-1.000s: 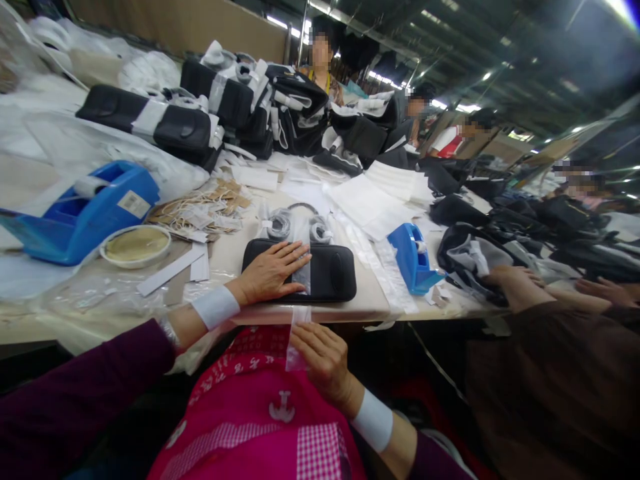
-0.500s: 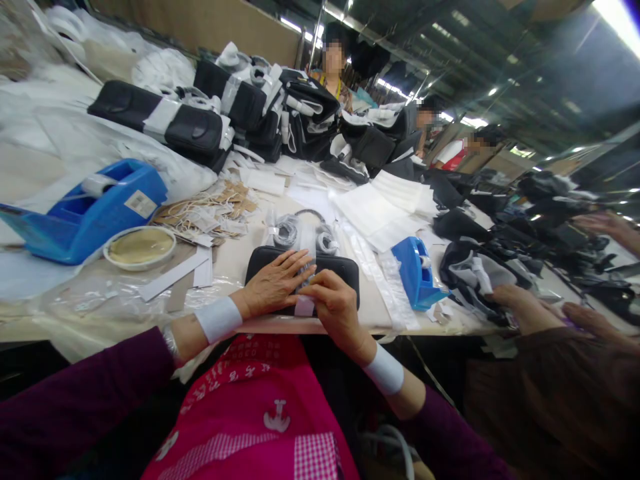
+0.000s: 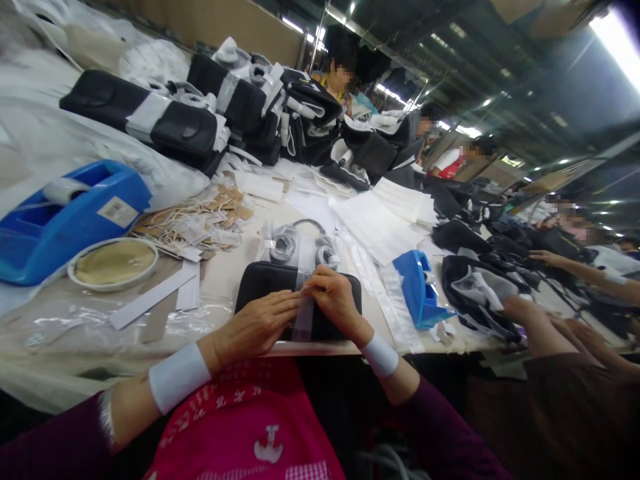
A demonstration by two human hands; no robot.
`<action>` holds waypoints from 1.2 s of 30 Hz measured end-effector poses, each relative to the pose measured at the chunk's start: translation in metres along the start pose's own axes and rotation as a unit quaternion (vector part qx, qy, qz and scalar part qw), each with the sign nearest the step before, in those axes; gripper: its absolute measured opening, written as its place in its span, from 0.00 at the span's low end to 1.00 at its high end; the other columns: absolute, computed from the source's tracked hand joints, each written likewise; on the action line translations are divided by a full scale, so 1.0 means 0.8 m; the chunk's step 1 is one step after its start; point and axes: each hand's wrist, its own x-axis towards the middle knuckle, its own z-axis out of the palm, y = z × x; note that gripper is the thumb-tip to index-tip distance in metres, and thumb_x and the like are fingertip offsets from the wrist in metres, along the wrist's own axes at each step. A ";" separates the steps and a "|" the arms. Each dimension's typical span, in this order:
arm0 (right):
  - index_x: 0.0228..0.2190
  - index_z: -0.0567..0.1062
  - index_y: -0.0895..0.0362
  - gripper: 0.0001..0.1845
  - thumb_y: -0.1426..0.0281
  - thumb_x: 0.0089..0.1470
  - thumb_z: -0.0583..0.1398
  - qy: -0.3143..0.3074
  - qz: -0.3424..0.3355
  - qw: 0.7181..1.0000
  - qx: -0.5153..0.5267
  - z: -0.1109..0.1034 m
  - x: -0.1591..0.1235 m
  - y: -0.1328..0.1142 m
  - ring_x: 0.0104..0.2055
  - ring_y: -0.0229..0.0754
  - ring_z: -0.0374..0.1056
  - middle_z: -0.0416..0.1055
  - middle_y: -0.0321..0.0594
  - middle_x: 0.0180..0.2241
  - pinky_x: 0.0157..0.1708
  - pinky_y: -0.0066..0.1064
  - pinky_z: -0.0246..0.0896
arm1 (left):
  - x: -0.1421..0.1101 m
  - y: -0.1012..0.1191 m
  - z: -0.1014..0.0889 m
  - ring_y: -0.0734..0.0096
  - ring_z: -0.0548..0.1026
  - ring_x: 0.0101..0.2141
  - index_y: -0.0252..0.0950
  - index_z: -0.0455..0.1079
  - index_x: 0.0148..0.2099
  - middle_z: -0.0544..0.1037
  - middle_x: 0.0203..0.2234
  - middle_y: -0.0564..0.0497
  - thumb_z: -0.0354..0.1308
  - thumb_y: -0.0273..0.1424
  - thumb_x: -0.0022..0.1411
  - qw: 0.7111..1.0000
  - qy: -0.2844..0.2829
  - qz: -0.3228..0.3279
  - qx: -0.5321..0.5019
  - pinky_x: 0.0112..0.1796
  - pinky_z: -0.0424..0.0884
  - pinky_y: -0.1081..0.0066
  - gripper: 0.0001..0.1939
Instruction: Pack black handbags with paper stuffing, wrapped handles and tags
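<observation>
A black handbag (image 3: 253,283) lies at the table's front edge, its raised handle (image 3: 310,225) partly covered by clear wrapping. A translucent strip (image 3: 303,323) runs down over the middle of the bag. My right hand (image 3: 334,299) is closed, with thumb and fingers pinched on this strip. From the left, my left hand (image 3: 260,325) reaches over the bag with fingers straight and pressed together; their tips meet the right fingertips at the strip. The left thumb is largely hidden.
Blue tape dispensers (image 3: 75,217) (image 3: 417,290) stand on both sides. Near the left one are a round dish (image 3: 115,265), tags with strings (image 3: 200,223) and card strips (image 3: 153,299). White sheets (image 3: 370,220) and wrapped bags (image 3: 135,110) lie behind. A co-worker's hand (image 3: 523,310) works at right.
My left hand has turned from lying flat across the strip to having its fingertips at it. My right hand has moved slightly up the bag. The view has shifted a little.
</observation>
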 end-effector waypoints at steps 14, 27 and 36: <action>0.27 0.78 0.54 0.08 0.74 0.56 0.61 -0.017 0.020 0.994 -0.103 0.004 0.010 0.004 0.33 0.33 0.66 0.70 0.32 0.32 0.30 0.25 0.53 | 0.007 0.004 0.000 0.59 0.65 0.56 0.35 0.53 0.67 0.66 0.54 0.40 0.51 0.22 0.64 0.998 -0.022 -0.055 0.000 0.57 0.68 0.58 0.29; 0.28 0.75 0.55 0.03 0.71 0.54 0.63 -0.037 0.026 0.986 -0.161 0.006 0.019 0.005 0.32 0.36 0.67 0.70 0.34 0.34 0.24 0.29 0.48 | 0.007 0.004 0.000 0.59 0.67 0.52 0.33 0.58 0.64 0.68 0.49 0.40 0.49 0.20 0.64 1.000 -0.016 -0.014 0.017 0.53 0.71 0.59 0.26; 0.29 0.77 0.55 0.04 0.68 0.54 0.62 -0.055 0.046 0.980 -0.186 0.003 0.025 0.003 0.31 0.38 0.69 0.71 0.36 0.36 0.24 0.30 0.53 | 0.016 0.008 -0.007 0.55 0.68 0.49 0.33 0.63 0.61 0.68 0.52 0.37 0.51 0.23 0.64 0.996 -0.036 -0.022 0.077 0.49 0.71 0.54 0.23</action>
